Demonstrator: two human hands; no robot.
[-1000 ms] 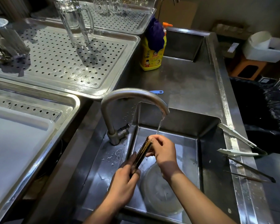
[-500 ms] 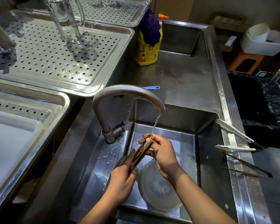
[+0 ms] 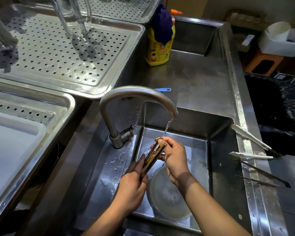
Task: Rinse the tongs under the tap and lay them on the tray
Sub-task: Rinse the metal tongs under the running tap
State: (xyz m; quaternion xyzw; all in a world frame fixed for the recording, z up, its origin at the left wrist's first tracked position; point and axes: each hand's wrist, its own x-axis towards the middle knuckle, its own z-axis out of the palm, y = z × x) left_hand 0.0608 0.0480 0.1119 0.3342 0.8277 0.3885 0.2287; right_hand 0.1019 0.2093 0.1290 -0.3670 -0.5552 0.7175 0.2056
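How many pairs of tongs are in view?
3. A brown pair is held by the left hand and right hand under the tap. A white pair lies on the sink's right rim. A thin dark pair lies beside it. More may be hidden.

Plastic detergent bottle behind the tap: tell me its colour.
The detergent bottle is yellow, orange nozzle on top; head view shows it.
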